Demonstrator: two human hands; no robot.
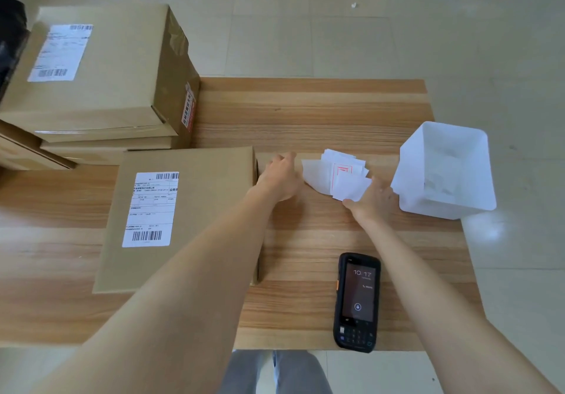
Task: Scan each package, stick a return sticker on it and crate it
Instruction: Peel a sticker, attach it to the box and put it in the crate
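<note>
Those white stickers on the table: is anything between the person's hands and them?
Nothing visible. The right hand already touches the near edge of the sticker pile, and the left hand sits just left of it on bare table. The white bin stands off to the right, the package to the left.

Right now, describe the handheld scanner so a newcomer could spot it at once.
Start at the striped wooden table and go to its near edge, right of the flat cardboard package with the white shipping label. The black handheld scanner lies there face up between the forearms. It is the only dark thing on the table, with a lit screen above a keypad.
</note>
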